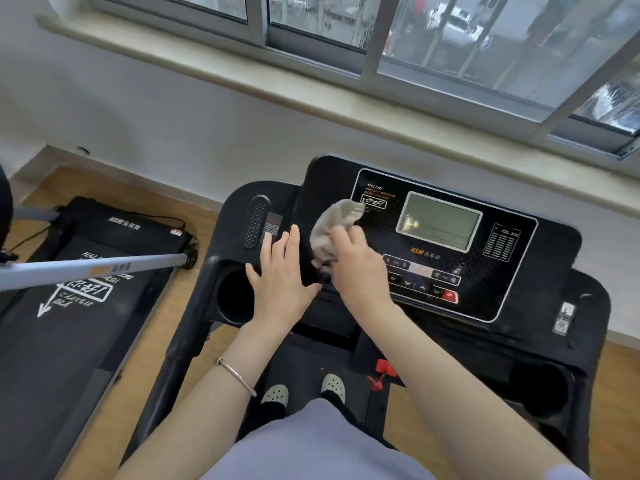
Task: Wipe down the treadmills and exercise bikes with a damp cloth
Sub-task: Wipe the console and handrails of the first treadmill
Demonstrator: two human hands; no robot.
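Head view looked down on a black treadmill (pixel 557 258) whose console was smooth hard plastic with rounded corners. A glossy control panel with a thin pale outline held a rectangular grey screen (pixel 438 221) and rows of small buttons along its near edge, one of them red (pixel 449 296).

A crumpled cloth (pixel 337 223) of soft grey fabric lay on the console at the left edge of the panel, just left of the screen. Its long axis ran from the console's near edge toward the far edge, leaning right. The right hand (pixel 358 268) had its fingers clenched round the cloth's near end, pressing it to the surface. The left hand (pixel 280 282) rested flat on the console's left part beside the cloth, fingers released, straight and spread. A thin metal bracelet (pixel 237 375) circled that wrist.

An oval perforated grille (pixel 257 221) sat toward the far left corner. Round cup holders were sunk near the left edge (pixel 233 296) and at the near right corner (pixel 540 389); both were too dark inside to tell their contents. A red clip (pixel 382 374) hung below the console's near edge.

A second treadmill (pixel 69 323) with a matte black belt and white lettering stood to the left on the wooden floor (pixel 194 216), with a pale grey bar (pixel 93 268) across it.
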